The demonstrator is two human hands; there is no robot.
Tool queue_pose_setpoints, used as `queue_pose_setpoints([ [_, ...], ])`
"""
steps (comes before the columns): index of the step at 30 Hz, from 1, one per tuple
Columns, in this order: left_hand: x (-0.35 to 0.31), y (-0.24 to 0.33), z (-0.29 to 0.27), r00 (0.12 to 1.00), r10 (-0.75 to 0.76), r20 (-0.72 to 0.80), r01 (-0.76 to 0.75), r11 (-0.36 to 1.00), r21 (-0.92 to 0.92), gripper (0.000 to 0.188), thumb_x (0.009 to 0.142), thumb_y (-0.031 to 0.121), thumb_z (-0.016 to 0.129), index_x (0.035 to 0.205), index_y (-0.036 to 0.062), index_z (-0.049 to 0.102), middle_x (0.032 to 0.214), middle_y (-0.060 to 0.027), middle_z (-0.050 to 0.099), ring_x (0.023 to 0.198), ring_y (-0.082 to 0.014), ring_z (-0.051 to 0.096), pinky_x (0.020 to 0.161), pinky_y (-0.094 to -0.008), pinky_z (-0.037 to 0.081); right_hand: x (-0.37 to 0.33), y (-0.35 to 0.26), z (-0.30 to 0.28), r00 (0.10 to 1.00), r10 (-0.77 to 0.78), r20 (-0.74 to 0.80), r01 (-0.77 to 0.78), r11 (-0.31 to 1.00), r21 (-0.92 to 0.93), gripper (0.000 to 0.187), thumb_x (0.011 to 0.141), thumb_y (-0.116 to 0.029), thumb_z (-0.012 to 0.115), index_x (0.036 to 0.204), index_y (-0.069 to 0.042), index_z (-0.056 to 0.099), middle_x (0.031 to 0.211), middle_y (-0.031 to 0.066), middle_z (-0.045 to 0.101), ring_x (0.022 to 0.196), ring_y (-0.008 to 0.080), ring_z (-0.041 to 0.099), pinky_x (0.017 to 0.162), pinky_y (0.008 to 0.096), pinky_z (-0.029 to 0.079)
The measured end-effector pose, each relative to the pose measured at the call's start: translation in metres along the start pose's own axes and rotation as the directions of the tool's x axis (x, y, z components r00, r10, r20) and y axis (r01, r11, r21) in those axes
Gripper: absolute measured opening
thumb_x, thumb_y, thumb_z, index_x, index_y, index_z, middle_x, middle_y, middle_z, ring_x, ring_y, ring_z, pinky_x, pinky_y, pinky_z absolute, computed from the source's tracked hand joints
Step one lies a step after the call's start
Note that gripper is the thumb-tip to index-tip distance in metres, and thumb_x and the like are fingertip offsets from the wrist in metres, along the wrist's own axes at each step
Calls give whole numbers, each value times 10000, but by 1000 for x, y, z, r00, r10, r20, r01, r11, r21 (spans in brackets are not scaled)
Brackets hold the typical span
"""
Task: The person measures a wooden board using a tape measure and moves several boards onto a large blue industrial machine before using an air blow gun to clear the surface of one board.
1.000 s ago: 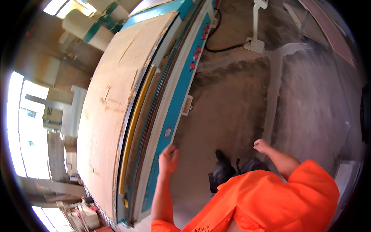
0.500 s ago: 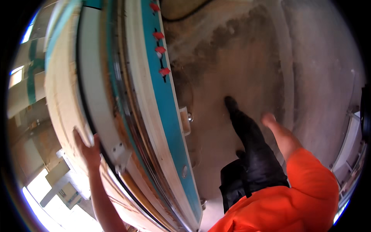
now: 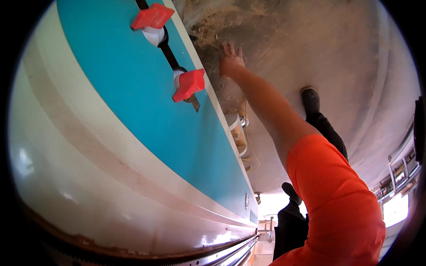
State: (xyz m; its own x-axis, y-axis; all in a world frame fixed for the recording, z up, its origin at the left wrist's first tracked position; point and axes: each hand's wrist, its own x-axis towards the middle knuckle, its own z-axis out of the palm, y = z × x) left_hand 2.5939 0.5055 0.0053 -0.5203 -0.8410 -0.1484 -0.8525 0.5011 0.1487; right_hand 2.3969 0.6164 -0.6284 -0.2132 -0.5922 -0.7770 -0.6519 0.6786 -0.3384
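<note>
- Right hand (image 3: pixel 231 64): bare, open, fingers spread, holding nothing; the arm is stretched out past the machine's pale edge, over the floor (image 3: pixel 284 48). Contact with the machine is not evident.
- Left hand: out of view; its state cannot be told.
- Position of the nearest parts: the lower red knob (image 3: pixel 191 85) sits on the blue panel (image 3: pixel 128 97), just across the edge from the right hand; the upper red knob (image 3: pixel 153 17) stands farther along the same black slot.
- Handling, as judged: the arm's stretch is best made with both feet planted and the wrist kept off the machine's edge. Should a knob be handled, closing the fingers evenly round its lobes would be sounder than pushing one lobe with a fingertip.
- Surface: the blue panel adjoins a glossy off-white casing (image 3: pixel 88 146) marked by a brownish band. A toothed strip runs along the bottom of the view; fingers should be kept off it.
- Room: a small open box (image 3: pixel 238 133) is on the machine's side. The floor is worn, with tan debris (image 3: pixel 217 22) near the machine. A bright opening (image 3: pixel 396 209) shows at far right.
</note>
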Motion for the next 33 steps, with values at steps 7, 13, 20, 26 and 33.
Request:
queue_pose_setpoints([
  [7, -25, 8, -19, 994, 63, -93, -71, 994, -84, 519, 851, 259, 553, 1286, 3, 431, 1294, -202, 404, 1232, -328, 401, 1003, -478, 352, -87, 51, 13, 972, 182, -150, -43, 763, 645, 484, 791, -55, 516, 1274, -68, 487, 1369, 143, 365, 1256, 321, 396, 1021, 373, 376],
  [13, -80, 1, -39, 942, 122, -311, -180, 970, -165, 534, 833, 273, 560, 1280, 5, 445, 1275, -202, 415, 1221, -332, 410, 1001, -492, 350, -355, 110, -11, 807, 463, -366, -1, 621, 784, 262, 783, -27, 507, 944, -112, 695, 955, 141, 615, 949, 330, 585, 819, 388, 467],
  [20, -78, 83, -51, 981, -185, -56, 194, 932, 306, 631, 817, 198, 524, 1392, 32, 325, 1389, -205, 370, 1306, -330, 323, 1072, -496, 275, -611, 118, -36, 764, 508, -398, 280, 296, 913, 248, 846, 4, 516, 1062, -77, 605, 842, 69, 636, 733, 168, 612, 600, 308, 513],
  [26, -322, 215, 11, 884, 253, 392, -145, 948, -285, 799, 796, 537, 591, 1365, 23, 366, 1324, -195, 462, 1182, -318, 493, 975, -395, 413, -856, 85, -26, 654, 262, -710, 631, 330, 702, 507, 819, 110, 442, 1311, 3, 392, 897, 83, 589, 623, 148, 612, 561, 269, 509],
  [33, -557, 250, 43, 792, 212, 573, 577, 47, -815, 263, 917, 206, 529, 1090, 9, 503, 725, -48, 559, 540, -158, 535, 441, -257, 428, -1032, 46, 110, 842, -82, -534, 533, 279, 799, 436, 844, -15, 561, 1270, -4, 475, 1071, 136, 625, 854, 165, 647, 726, 294, 526],
])
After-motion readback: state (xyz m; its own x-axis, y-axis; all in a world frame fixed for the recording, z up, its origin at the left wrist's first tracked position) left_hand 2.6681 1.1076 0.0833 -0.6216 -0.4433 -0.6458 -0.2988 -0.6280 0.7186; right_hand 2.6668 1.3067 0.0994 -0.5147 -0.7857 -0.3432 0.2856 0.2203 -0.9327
